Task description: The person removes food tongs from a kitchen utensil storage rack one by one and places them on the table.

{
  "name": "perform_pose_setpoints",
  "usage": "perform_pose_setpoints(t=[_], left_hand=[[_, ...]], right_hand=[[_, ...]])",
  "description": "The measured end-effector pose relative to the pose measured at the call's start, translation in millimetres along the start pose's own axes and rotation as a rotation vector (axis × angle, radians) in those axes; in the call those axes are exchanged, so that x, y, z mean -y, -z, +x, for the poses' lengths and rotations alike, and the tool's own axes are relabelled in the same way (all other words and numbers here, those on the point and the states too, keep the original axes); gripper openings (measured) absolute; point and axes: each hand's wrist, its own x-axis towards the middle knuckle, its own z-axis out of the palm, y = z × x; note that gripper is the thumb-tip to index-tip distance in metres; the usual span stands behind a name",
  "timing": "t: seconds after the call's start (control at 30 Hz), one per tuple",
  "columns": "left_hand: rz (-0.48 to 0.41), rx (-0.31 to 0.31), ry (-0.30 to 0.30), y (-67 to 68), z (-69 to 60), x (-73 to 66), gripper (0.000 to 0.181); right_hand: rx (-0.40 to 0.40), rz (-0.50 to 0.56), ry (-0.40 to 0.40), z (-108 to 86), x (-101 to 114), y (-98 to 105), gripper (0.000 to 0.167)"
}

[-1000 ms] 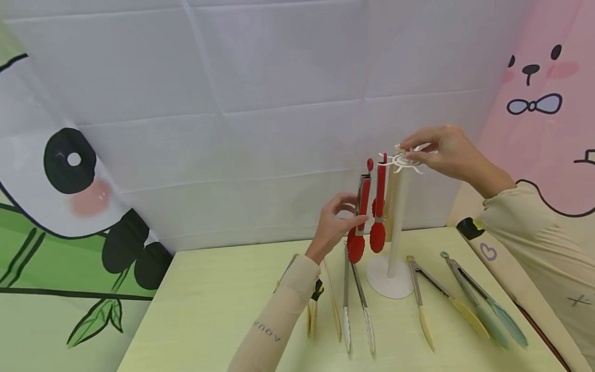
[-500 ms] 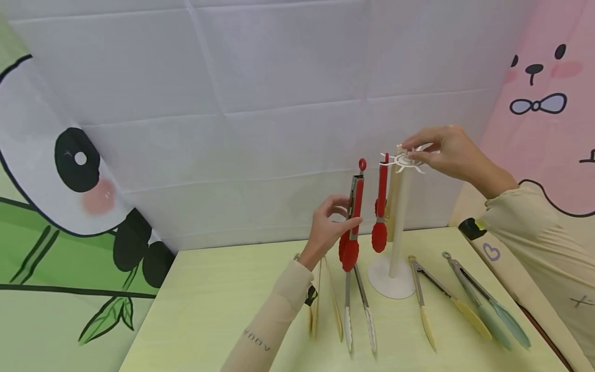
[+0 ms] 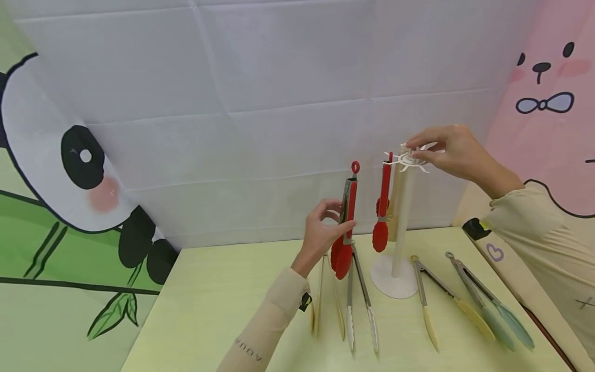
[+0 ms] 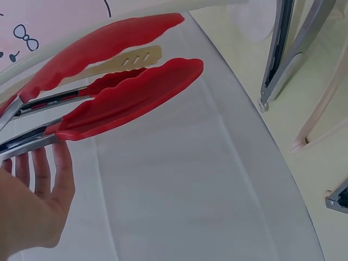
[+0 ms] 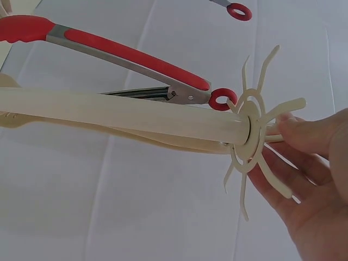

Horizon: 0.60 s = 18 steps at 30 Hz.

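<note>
My left hand [image 3: 322,230] grips red tongs [image 3: 351,209] by the handles, upright with the red ring on top, left of the white stand [image 3: 400,227]. In the left wrist view the red heads [image 4: 136,98] of these tongs stand apart above the hand [image 4: 35,201]. My right hand [image 3: 457,152] pinches the top of the stand, beside its hook ring [image 5: 248,130]. Another pair of red tongs [image 3: 385,191] hangs by its ring from a hook on the stand's left. Behind the pole hangs a beige utensil [image 5: 157,138].
On the table [image 3: 209,299] lie white-tipped tongs [image 3: 367,305] and beige tongs [image 3: 339,310] in front of the stand's left side. Yellow tongs [image 3: 427,320] and green tongs [image 3: 483,299] lie to the right of the stand's round base [image 3: 386,281]. A white cloth [image 3: 279,129] rises behind.
My left hand has moved left and slightly down with its red tongs, away from the stand. The right hand keeps its hold on the stand's top.
</note>
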Motion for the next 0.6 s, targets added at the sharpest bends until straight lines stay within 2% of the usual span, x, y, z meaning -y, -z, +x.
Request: perform_pose_setpoints(t=[0.07,0.3,0.43,0.6], left_hand=[[0.010,-0.010,0.008,1.8,-1.0,3.4,0.036],[0.035,-0.057,0.033,10.2,-0.8,37.4,0.039],[0.047,-0.087,0.059,17.0,-3.7,45.1,0.037],[0.079,-0.111,0.087,22.5,-8.5,48.4,0.035]], right_hand=[[0.001,0.006,-0.002,-0.3,0.0,0.3,0.020],[0.003,0.012,-0.008,0.2,-0.4,0.1,0.020],[0.005,0.008,0.002,0.6,-1.7,0.1,0.020],[-0.002,-0.002,0.017,0.5,-3.0,0.8,0.020]])
